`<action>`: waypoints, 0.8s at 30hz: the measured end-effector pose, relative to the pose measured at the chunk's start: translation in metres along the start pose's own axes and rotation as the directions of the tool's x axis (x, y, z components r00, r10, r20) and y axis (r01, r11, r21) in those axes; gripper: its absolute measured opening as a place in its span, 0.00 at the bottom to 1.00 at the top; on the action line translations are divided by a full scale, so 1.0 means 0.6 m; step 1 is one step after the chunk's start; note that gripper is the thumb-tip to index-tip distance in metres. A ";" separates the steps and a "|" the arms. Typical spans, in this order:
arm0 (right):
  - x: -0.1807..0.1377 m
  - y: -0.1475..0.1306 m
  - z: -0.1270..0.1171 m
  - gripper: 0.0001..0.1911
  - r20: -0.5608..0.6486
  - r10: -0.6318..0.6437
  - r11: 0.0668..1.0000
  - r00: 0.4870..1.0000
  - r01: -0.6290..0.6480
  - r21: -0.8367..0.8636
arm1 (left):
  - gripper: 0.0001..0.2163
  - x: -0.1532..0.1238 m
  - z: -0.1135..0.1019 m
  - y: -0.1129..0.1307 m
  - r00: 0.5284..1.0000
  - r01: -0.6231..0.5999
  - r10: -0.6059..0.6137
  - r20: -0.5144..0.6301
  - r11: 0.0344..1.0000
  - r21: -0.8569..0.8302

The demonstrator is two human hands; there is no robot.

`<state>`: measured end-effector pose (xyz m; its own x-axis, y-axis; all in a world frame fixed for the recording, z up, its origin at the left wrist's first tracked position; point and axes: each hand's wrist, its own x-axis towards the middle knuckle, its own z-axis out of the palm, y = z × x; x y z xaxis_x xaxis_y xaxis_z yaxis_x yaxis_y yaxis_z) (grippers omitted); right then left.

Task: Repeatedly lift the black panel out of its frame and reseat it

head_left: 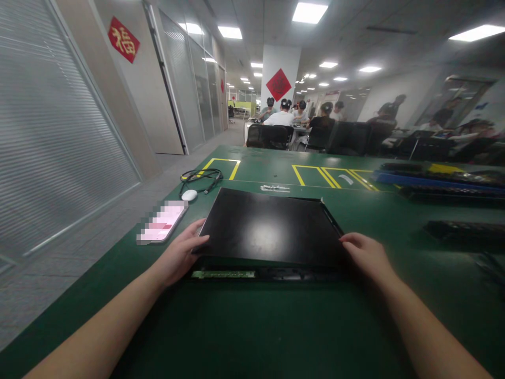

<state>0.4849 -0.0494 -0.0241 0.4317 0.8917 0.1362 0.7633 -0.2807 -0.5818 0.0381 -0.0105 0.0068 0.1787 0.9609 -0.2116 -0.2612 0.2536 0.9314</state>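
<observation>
Black, glossy sheeting is catching the ceiling light in the head view: a flat panel [268, 226] is lying over a dark frame [300, 274] on the green desk [252, 331], its long axis running left to right between the two hands. The left hand [179, 255] is gripping the near part of the left edge, thumb resting on top and the other fingers reaching along the side. The right hand [366, 258] is pinching at the right edge, fingers closed; whether they are also catching the frame's rim, I cannot tell. Neither hand is nearer, since both are touching an end. The panel is sitting askew to the frame, leaving the right rim and the near strip showing, where a green circuit board [223, 274] is running lengthwise. Beyond the left hand, a phone [163, 223], a white rounded object [190, 195] and a coiled black cable [201, 172] are lying.
</observation>
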 end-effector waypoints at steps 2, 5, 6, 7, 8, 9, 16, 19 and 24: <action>0.000 0.001 0.000 0.15 -0.003 -0.006 1.000 1.000 0.006 0.001 | 0.34 0.000 0.001 0.000 1.000 -0.002 0.002 -0.007 1.000 0.001; 0.001 0.001 -0.001 0.15 -0.005 -0.003 1.000 1.000 0.003 0.006 | 0.34 -0.001 0.004 0.002 1.000 -0.001 0.001 -0.021 1.000 0.004; 0.001 0.001 -0.002 0.15 -0.005 0.002 1.000 1.000 -0.002 0.009 | 0.34 -0.001 0.005 0.003 1.000 -0.001 0.001 -0.023 1.000 0.006; 0.001 0.000 -0.002 0.15 -0.005 0.005 1.000 1.000 -0.005 0.012 | 0.34 -0.002 0.006 0.004 1.000 0.000 0.000 -0.024 1.000 0.008; 0.001 -0.001 -0.003 0.15 -0.005 0.005 1.000 1.000 -0.005 0.013 | 0.34 -0.003 0.007 0.005 1.000 0.002 -0.002 -0.025 1.000 0.010; 0.000 -0.003 -0.003 0.15 -0.007 0.004 1.000 1.000 -0.004 0.014 | 0.34 -0.004 0.007 0.005 1.000 0.004 -0.003 -0.026 1.000 0.011; -0.003 -0.009 -0.005 0.14 -0.003 0.010 1.000 1.000 -0.010 0.019 | 0.37 -0.006 0.007 0.003 0.999 0.011 -0.010 -0.034 1.000 0.014; -0.002 -0.007 -0.004 0.13 -0.017 0.003 1.000 1.000 -0.002 0.013 | 0.36 -0.006 0.008 0.004 0.999 0.016 -0.014 -0.043 0.999 0.028; 0.001 -0.004 -0.002 0.13 -0.020 0.000 1.000 1.000 0.001 0.015 | 0.36 -0.008 0.013 0.007 0.998 0.028 -0.027 -0.050 0.999 0.025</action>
<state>0.4837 -0.0488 -0.0215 0.4412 0.8844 0.1525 0.7564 -0.2750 -0.5935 0.0434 -0.0151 0.0142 0.1381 0.9581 -0.2509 -0.2318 0.2776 0.9323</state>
